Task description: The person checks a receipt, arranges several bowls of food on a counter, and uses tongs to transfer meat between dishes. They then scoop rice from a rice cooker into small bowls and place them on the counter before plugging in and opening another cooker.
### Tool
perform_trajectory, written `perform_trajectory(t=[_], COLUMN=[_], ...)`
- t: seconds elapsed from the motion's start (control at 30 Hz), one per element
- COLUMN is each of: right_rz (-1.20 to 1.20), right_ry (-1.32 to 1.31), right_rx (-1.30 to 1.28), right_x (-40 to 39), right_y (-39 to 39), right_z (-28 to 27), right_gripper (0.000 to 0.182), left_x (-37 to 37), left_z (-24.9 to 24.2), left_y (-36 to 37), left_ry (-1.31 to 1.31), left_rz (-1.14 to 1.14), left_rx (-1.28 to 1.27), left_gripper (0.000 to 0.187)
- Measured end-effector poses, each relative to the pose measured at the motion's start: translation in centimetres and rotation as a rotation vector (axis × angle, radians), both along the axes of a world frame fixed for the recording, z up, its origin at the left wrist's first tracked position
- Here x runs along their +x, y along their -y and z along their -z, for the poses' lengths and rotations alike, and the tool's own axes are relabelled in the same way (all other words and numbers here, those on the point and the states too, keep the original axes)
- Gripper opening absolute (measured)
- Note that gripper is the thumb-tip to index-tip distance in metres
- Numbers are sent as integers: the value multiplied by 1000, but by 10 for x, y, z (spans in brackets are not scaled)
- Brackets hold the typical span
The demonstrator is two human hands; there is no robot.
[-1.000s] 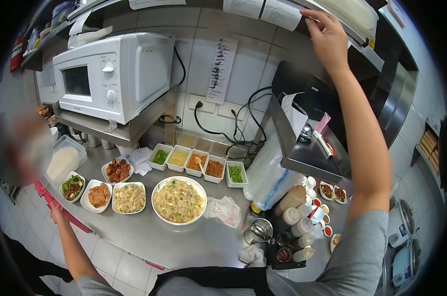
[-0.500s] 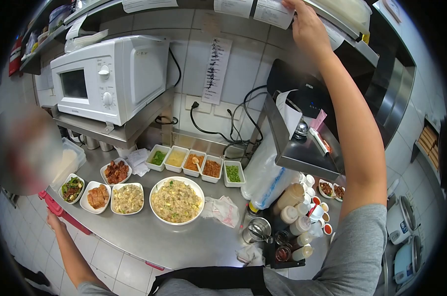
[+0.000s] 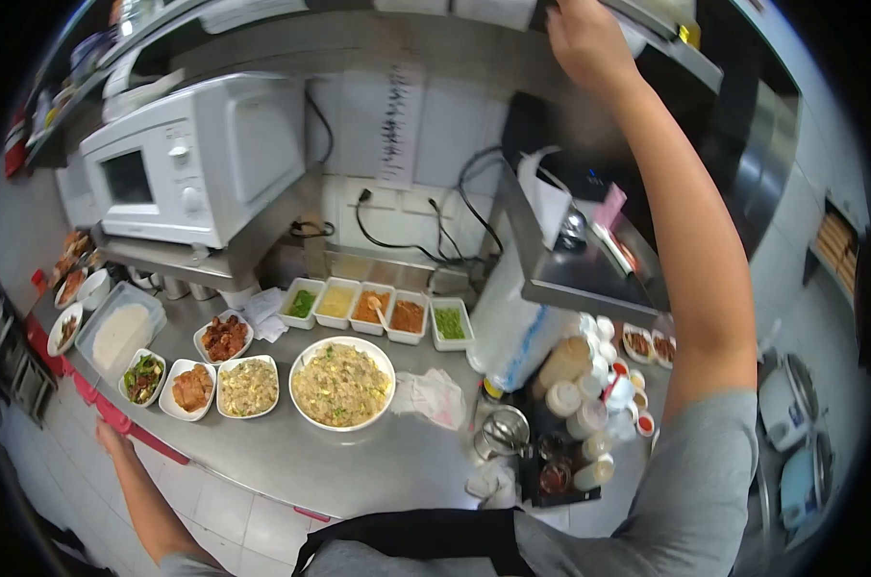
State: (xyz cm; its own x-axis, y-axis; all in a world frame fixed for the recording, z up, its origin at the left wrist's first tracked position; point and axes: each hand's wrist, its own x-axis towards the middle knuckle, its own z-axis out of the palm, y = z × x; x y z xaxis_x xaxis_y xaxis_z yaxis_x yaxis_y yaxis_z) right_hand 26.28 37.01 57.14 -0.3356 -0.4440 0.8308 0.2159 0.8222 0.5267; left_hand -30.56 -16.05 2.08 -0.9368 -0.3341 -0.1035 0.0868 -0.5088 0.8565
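My right hand (image 3: pixel 584 43) is raised to the overhead rail at the top, its fingers closed at the edge of a white paper slip (image 3: pixel 498 12); the fingertips are partly cut off by the frame. Low at the left, my left hand (image 3: pixel 113 438) hangs beside the red edge (image 3: pixel 118 415) of the counter, its fingers small and blurred. Between the arms, a large round bowl of fried rice (image 3: pixel 342 386) stands on the steel counter. To its left are a smaller bowl of rice (image 3: pixel 247 388), a bowl of sliced meat (image 3: pixel 187 388) and a bowl of greens (image 3: pixel 143 377).
A white microwave (image 3: pixel 200 159) sits on a shelf at the upper left. Small tubs of toppings (image 3: pixel 407 315) line the wall. At the right are sauce bottles (image 3: pixel 586 418), a steel shelf (image 3: pixel 589 293) and a metal cup (image 3: pixel 502 430). A cloth (image 3: pixel 434 398) lies beside the big bowl.
The view has shifted, and the blurred shape at the left is gone, exposing a tub of white contents and more dishes. My right hand stays up at the rail.
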Motion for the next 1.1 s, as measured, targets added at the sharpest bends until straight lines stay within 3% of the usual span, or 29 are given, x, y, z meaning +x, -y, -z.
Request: perform_trajectory(t=[0.07,0.1,0.13,0.2,0.23,0.33,0.37,0.43,0.47,0.5,0.57,0.6,0.67,0.73,0.9,1.1], right_rz=[-12,21,-3,-81,0,-517,-485,-397,-329,-255,-47,-98,31,10,126,154], right_ry=[-79,-11,87,99,342,457,519,603,624,494,342,289,136,116,156,178], right_rx=[123,136,107,118,-4,303,300,254,197,221,77,-54,-156,-64,-150,-173], right_x=[11,16,21,9,32,24,20,20,25,18,21,23,23,14,3,9], right_y=[0,3,24,65,102,125,118,100,86,60,37,34,25,9,-6,-9], right_z=[16,33,55,115,138,180,181,155,134,114,65,41,10,-14,-30,-28], right_gripper=[29,28,31,22,16,10,11,17,21,32,42,34,40,41,38,37], left_x=[-5,25,0,1,4,5,7,4,-20,-38,6,29,58,61,70,65], left_z=[0,-34,-18,-38,-51,-92,-105,-116,-100,-89,-103,-113,-121,-107,-87,-65], left_y=[8,-6,2,-2,-15,-37,-44,-43,-33,-26,-38,-40,-40,-29,-14,10], left_ry=[-94,101,38,26,13,-8,-13,-58,-250,-344,-265,-207,-106,-52,-6,5], left_rz=[186,170,109,65,42,-2,-11,-18,-13,-7,26,96,-32,-83,-149,-126], left_rx=[16,46,-4,-275,-294,-257,-219,-133,-183,-125,21,107,21,-14,89,24], left_gripper=[44,51,59,53,52,47,46,44,44,42,43,44,47,51,61,65])
